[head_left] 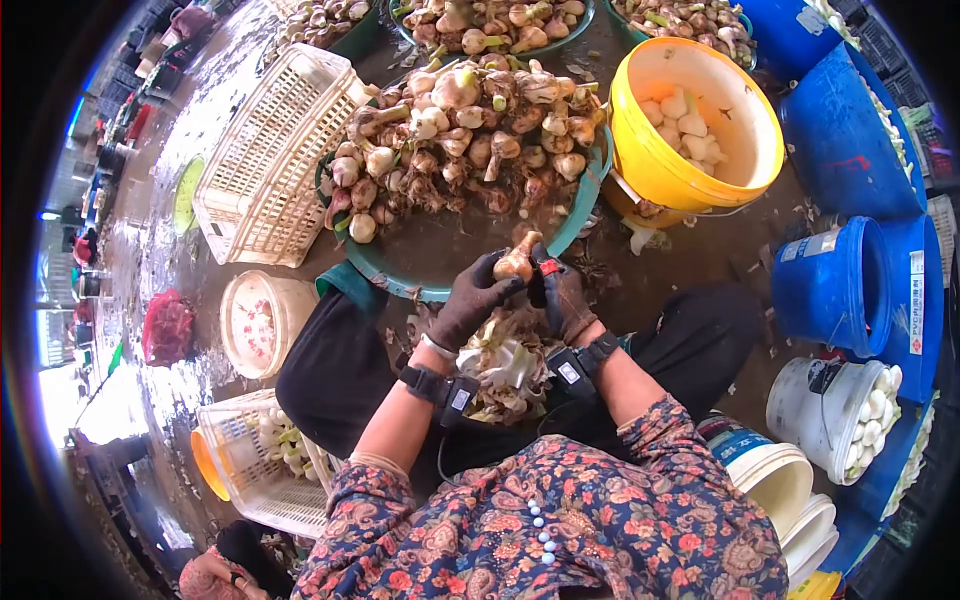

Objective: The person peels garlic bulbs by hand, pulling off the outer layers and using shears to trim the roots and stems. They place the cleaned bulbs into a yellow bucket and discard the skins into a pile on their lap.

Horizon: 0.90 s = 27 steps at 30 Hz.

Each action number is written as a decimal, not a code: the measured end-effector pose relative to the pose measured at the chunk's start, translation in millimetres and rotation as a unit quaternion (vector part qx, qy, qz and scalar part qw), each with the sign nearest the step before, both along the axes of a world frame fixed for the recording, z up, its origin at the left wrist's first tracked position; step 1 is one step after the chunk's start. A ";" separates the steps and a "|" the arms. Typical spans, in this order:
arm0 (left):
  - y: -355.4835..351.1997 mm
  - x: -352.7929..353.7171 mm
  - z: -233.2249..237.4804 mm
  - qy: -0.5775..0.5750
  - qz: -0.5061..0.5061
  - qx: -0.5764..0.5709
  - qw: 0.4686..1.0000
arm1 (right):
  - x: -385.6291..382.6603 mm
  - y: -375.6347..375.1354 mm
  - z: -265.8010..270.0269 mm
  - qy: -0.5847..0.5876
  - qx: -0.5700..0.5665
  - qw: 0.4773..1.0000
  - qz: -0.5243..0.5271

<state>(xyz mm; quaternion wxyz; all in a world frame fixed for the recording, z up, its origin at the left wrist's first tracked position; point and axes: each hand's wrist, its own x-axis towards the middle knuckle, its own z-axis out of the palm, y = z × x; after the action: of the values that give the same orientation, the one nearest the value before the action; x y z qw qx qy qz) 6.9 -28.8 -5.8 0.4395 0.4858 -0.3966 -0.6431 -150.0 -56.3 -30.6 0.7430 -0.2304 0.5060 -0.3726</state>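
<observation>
Above my lap, my left hand in a dark glove pinches a garlic bulb, its stem pointing up and right. My right hand, gloved too, is closed against the bulb's right side. A small red patch shows at its fingers; whatever lies inside them is hidden. Just beyond both hands, a green-rimmed tub carries a heap of untrimmed garlic bulbs with roots and stalks. Loose peelings are piled between my legs, under my wrists.
A yellow bucket with peeled garlic stands beyond my right hand. Blue bucket and white bucket are at right. Left are stacked cream crates, a white bucket and another crate. A person's hand shows lower left.
</observation>
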 end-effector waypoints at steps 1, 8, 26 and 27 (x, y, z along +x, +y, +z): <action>3.7 -1.1 11.2 -0.049 -0.009 0.006 0.999 | 2.8 2.2 13.5 0.017 0.006 1.000 -0.023; 19.8 -7.2 42.2 -0.430 -0.044 -0.149 0.889 | 1.7 8.1 15.4 0.265 -0.277 0.919 0.096; 31.0 -3.2 12.8 -0.009 -0.029 0.004 1.000 | -3.7 13.5 12.8 -0.123 -0.054 0.976 0.172; 30.5 -2.7 6.4 -0.138 0.021 -0.071 0.988 | -2.2 11.0 14.4 -0.042 -0.055 0.985 0.158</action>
<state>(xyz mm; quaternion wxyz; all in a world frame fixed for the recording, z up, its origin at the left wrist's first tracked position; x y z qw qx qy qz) 4.3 1.7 0.7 0.4269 0.5457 -0.4880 -0.5309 -152.1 -45.3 -16.2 0.7991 -0.3323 0.4106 -0.2872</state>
